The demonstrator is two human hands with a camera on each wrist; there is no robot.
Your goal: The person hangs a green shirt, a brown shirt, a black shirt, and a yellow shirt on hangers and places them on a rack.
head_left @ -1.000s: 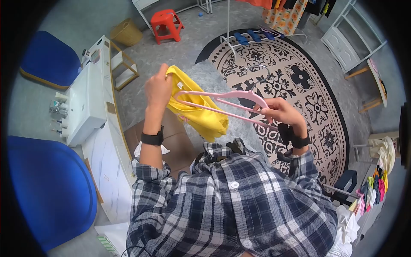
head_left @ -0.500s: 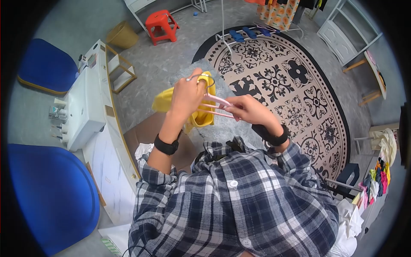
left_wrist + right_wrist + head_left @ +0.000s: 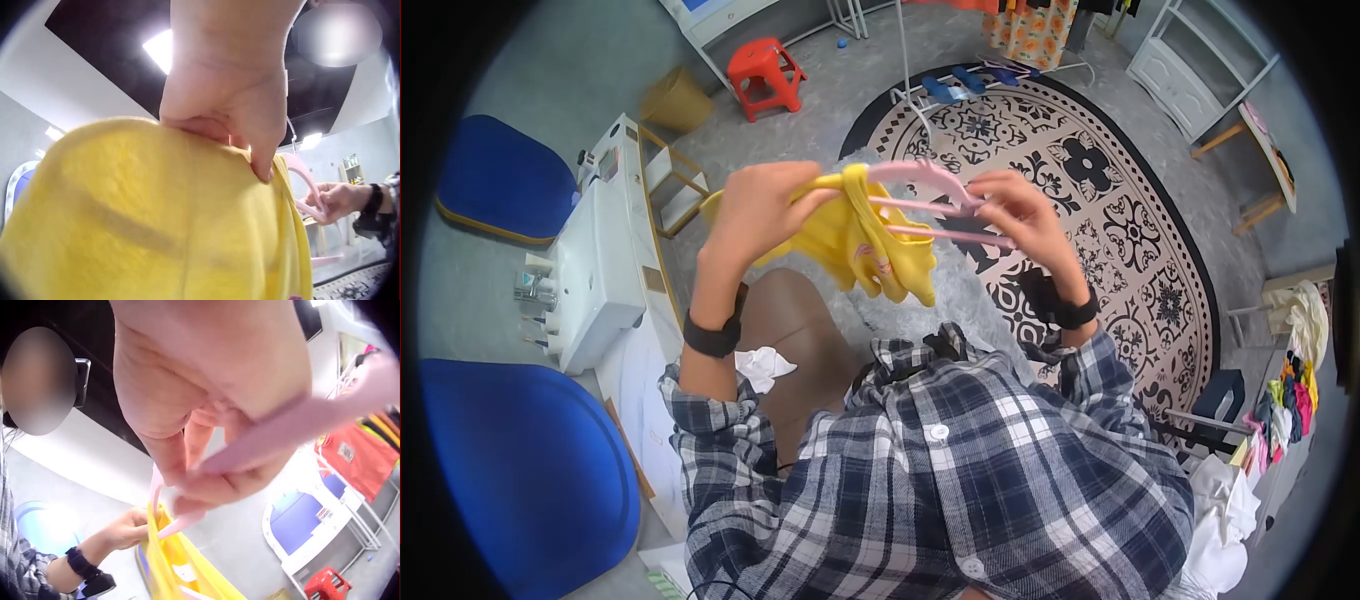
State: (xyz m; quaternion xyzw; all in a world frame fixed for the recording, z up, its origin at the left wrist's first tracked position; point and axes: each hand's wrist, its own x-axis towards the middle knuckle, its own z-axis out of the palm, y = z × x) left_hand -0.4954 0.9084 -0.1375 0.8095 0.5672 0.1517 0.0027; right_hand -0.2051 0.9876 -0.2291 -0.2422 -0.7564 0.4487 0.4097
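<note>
In the head view my left hand (image 3: 765, 205) grips a small yellow garment (image 3: 862, 248) by its upper edge, at chest height. The cloth is partly drawn over one arm of a pink plastic hanger (image 3: 930, 185), which my right hand (image 3: 1012, 205) pinches at the other end. From the left wrist view, the yellow garment (image 3: 150, 219) fills the lower frame under my curled left fingers (image 3: 250, 134), with the pink hanger (image 3: 306, 194) behind. The right wrist view has my right fingers (image 3: 206, 481) closed round the pink hanger (image 3: 300, 422), the yellow garment (image 3: 181, 565) below.
A white sewing machine (image 3: 595, 255) stands on a narrow table to my left, with blue chairs (image 3: 510, 470) beside it. Ahead lie a patterned oval rug (image 3: 1100, 220), a red stool (image 3: 765, 70), a clothes rack (image 3: 905, 60) and white shelves (image 3: 1200, 60). Clothes are piled at right (image 3: 1280, 400).
My hands drew together half a second ago and have since spread apart and risen. The yellow garment now sits further along the hanger's arm and hangs between my hands.
</note>
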